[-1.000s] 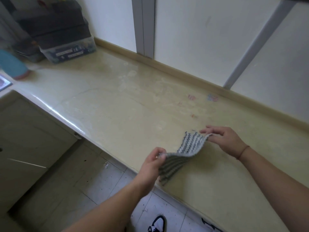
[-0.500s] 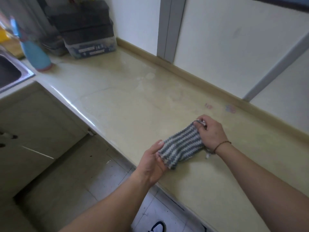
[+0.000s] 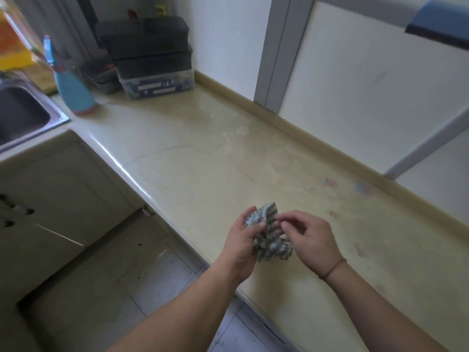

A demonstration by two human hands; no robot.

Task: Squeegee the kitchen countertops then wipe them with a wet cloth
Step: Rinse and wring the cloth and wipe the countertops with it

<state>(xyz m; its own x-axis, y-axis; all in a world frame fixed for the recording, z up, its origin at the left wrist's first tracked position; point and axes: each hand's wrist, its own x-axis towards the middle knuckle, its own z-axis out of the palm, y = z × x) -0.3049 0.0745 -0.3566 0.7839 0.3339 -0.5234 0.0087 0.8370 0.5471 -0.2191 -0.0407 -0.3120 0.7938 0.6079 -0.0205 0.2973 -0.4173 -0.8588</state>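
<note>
A small home kitchen, seen from the counter

A long beige countertop (image 3: 203,161) runs along a white wall, with a steel sink (image 3: 22,115) at its left end, a blue spray bottle (image 3: 72,90) beside it, cabinet doors (image 3: 58,199) below, and a tiled floor (image 3: 152,275)

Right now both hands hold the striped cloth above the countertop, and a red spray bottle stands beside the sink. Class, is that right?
Not quite: the spray bottle is blue, as the head view shows. The rest stands: left hand and right hand hold the striped cloth above the countertop, bottle beside the sink.
</note>
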